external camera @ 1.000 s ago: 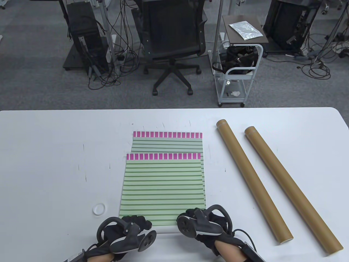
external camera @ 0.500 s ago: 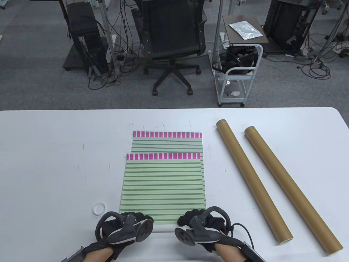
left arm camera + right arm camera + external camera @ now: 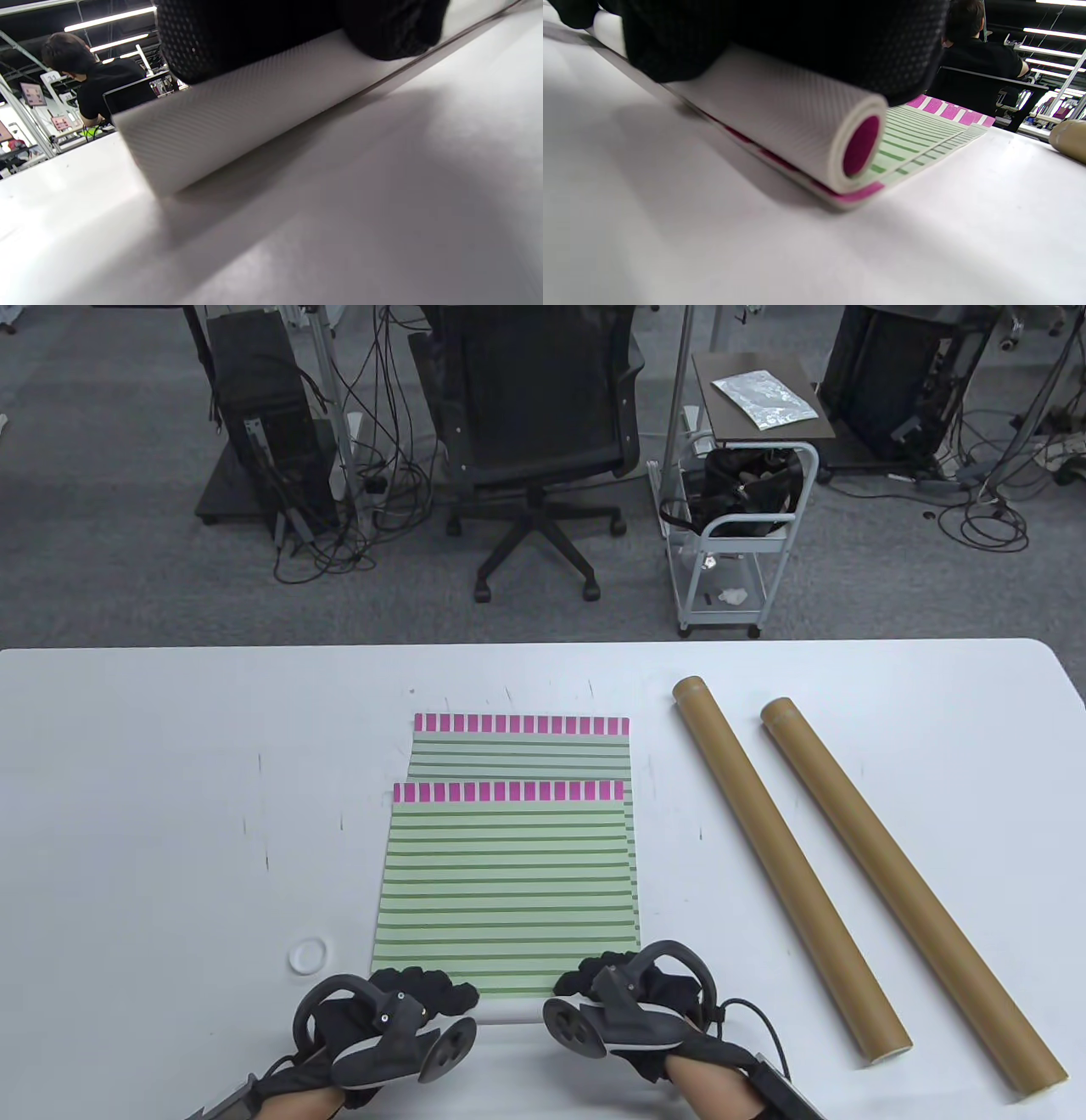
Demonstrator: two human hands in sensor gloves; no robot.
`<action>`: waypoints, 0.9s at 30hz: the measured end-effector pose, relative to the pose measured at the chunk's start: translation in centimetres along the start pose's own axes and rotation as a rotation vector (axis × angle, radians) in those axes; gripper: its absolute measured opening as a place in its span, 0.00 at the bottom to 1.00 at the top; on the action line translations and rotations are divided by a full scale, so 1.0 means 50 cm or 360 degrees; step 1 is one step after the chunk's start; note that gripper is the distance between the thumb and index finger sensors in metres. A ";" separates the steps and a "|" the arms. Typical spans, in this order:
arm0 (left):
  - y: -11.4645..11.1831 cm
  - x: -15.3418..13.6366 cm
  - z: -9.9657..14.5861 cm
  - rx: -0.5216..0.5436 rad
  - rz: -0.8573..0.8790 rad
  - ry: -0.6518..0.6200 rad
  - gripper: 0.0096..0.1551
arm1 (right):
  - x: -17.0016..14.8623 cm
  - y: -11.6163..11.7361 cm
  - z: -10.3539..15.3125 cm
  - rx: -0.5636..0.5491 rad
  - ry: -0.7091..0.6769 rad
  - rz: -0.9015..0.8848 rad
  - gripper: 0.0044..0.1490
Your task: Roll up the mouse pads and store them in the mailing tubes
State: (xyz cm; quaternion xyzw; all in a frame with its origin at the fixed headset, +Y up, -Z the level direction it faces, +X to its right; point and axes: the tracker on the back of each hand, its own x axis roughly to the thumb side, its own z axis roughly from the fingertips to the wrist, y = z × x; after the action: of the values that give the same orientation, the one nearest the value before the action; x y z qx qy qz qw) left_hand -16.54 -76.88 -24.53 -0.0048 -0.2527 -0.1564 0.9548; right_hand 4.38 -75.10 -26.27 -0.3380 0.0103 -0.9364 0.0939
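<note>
Two green-striped mouse pads with pink-checked edges lie stacked in the middle of the table. The top pad [image 3: 509,882] has its near edge rolled into a white-backed roll [image 3: 509,1011] [image 3: 793,123] [image 3: 237,110]. My left hand [image 3: 416,988] presses on the roll's left end and my right hand [image 3: 594,971] on its right end, fingers curled over it. The lower pad [image 3: 522,742] lies flat under it, sticking out at the far side. Two brown mailing tubes [image 3: 785,861] [image 3: 908,891] lie diagonally on the right; one tube's end shows in the right wrist view [image 3: 1069,137].
A small white ring-shaped cap [image 3: 308,956] lies on the table left of the pads. Beyond the table's far edge [image 3: 509,646] stand an office chair [image 3: 534,432] and a small cart [image 3: 738,517].
Both hands have shifted a little away from me on the pad's near edge, and the white roll has grown slightly over the striped face. The tubes and the lower pad have not moved.
</note>
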 end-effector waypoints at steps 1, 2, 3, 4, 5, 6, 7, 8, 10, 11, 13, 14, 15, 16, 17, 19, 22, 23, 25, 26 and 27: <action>0.001 -0.001 0.001 -0.0013 0.0009 -0.0026 0.26 | 0.001 -0.001 0.000 0.0034 -0.0022 -0.0037 0.27; 0.001 -0.001 0.003 -0.0017 0.0047 -0.0037 0.26 | 0.004 0.000 0.002 0.0058 -0.0026 -0.0042 0.27; 0.002 0.001 0.004 -0.0026 0.0078 -0.0053 0.25 | 0.006 0.000 0.004 0.0074 -0.0037 -0.0025 0.27; 0.001 0.004 0.005 -0.0041 0.0100 -0.0074 0.25 | 0.007 0.000 0.006 0.0096 -0.0046 -0.0026 0.27; 0.001 0.007 0.007 -0.0051 0.0127 -0.0093 0.24 | 0.009 0.002 0.007 0.0140 -0.0056 -0.0035 0.27; 0.001 0.008 0.008 -0.0036 0.0143 -0.0087 0.24 | 0.009 0.001 0.008 0.0159 -0.0052 -0.0045 0.27; 0.001 0.009 0.006 -0.0035 0.0102 -0.0081 0.24 | 0.009 0.001 0.007 0.0161 -0.0053 -0.0049 0.27; 0.001 0.008 0.004 -0.0041 0.0092 -0.0067 0.24 | 0.008 0.002 0.006 0.0163 -0.0047 -0.0043 0.27; -0.001 0.001 -0.003 -0.0089 0.0176 -0.0045 0.23 | 0.007 0.003 0.005 0.0168 -0.0041 -0.0046 0.26; -0.003 -0.005 -0.008 -0.0132 0.0242 -0.0032 0.23 | 0.008 0.003 0.006 0.0167 -0.0034 -0.0048 0.26; -0.009 -0.014 -0.015 -0.0186 0.0350 -0.0005 0.22 | 0.012 0.006 0.009 0.0194 0.0006 -0.0030 0.27; -0.011 -0.017 -0.018 -0.0205 0.0380 0.0006 0.22 | 0.016 0.006 0.012 0.0210 0.0029 -0.0024 0.28; -0.012 -0.020 -0.020 -0.0223 0.0401 0.0023 0.22 | 0.023 0.010 0.015 0.0229 0.0074 0.0033 0.30; -0.013 -0.020 -0.022 -0.0233 0.0408 0.0029 0.22 | 0.030 0.009 0.016 0.0219 0.0071 0.0107 0.34; -0.012 -0.020 -0.022 -0.0240 0.0406 0.0036 0.22 | 0.036 0.005 0.015 0.0180 0.0048 0.0142 0.34; -0.009 -0.021 -0.022 -0.0249 0.0402 0.0038 0.22 | 0.051 0.000 0.013 0.0167 0.0007 0.0120 0.30; -0.008 -0.026 -0.022 -0.0242 0.0410 0.0035 0.22 | 0.051 -0.005 0.013 0.0130 0.0039 0.0142 0.30; -0.011 -0.030 -0.023 -0.0262 0.0444 0.0033 0.23 | 0.054 -0.004 0.014 0.0104 0.0077 0.0082 0.32; -0.013 -0.034 -0.023 -0.0263 0.0469 0.0042 0.23 | 0.058 -0.005 0.014 0.0106 0.0127 0.0109 0.34; -0.015 -0.036 -0.023 -0.0261 0.0460 0.0048 0.23 | 0.059 -0.005 0.012 0.0100 0.0118 0.0147 0.33; -0.017 -0.038 -0.023 -0.0255 0.0459 0.0061 0.23 | 0.059 -0.003 0.011 0.0085 0.0124 0.0164 0.32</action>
State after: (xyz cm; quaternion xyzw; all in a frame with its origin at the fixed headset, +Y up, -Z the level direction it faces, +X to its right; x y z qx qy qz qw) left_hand -17.80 -77.24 -26.49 -0.1141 -0.2177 -0.0375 0.9686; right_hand 2.46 -75.46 -23.97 -0.2976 0.0064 -0.9427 0.1506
